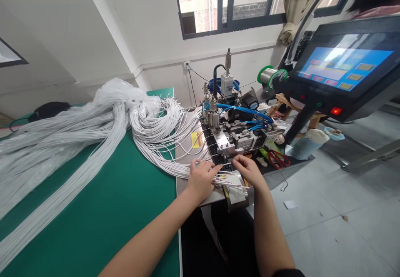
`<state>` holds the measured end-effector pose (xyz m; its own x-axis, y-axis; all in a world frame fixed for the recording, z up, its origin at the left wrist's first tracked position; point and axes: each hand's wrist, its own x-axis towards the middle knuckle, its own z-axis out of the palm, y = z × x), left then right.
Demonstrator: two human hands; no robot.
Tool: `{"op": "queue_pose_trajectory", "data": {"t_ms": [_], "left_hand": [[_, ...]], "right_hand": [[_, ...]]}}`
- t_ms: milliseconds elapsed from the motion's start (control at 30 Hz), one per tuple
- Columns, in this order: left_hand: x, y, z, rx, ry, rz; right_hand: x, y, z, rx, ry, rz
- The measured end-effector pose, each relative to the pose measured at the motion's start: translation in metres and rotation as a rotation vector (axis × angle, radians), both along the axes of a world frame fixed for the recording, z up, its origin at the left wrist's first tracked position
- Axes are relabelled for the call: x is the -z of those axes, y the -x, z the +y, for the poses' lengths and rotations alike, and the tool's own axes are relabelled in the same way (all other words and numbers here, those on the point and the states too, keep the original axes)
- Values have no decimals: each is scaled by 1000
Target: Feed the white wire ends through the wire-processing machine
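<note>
White cables (156,156) run in a thick loop from the green table to a small pneumatic machine (231,131). At the machine's front edge my left hand (202,180) is closed, thumb and fingers on one white cable (227,164). Opposite it, the thumb and forefinger of my right hand (248,169) pinch that cable's end. Under both hands lies a bunch of cable ends (233,182) with coloured wire tips, pointing right. Several single cables lead into the machine's black feed strip (210,141).
Plastic-wrapped cable bundles (78,118) cover much of the green table (137,223). A control screen (346,66) stands at the right. Red-handled scissors (279,159) and a translucent container (309,143) lie beside the machine. Behind it is a green-rimmed wire spool (271,77); a person is partly visible far right.
</note>
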<state>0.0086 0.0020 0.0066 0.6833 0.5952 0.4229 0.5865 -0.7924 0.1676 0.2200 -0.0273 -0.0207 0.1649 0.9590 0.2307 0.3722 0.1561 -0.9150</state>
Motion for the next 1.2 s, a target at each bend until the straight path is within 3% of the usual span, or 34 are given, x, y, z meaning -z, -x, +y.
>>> {"op": "queue_pose_trajectory", "data": {"t_ms": [133, 367, 633, 867, 1100, 1200], "left_hand": [[0, 1, 0, -4, -1, -1], [-1, 1, -1, -12, 7, 2], [-1, 2, 0, 3, -41, -61], [-1, 3, -2, -23, -85, -96], [0, 2, -3, -52, -94, -96], [-1, 2, -3, -48, -102, -80]], "right_hand": [[6, 1, 6, -68, 32, 167], [18, 5, 9, -55, 146, 433], [23, 1, -2, 90, 89, 342], [10, -4, -19, 146, -8, 259], [-25, -2, -39, -75, -87, -29], [-32, 6, -37, -115, -122, -49]]}}
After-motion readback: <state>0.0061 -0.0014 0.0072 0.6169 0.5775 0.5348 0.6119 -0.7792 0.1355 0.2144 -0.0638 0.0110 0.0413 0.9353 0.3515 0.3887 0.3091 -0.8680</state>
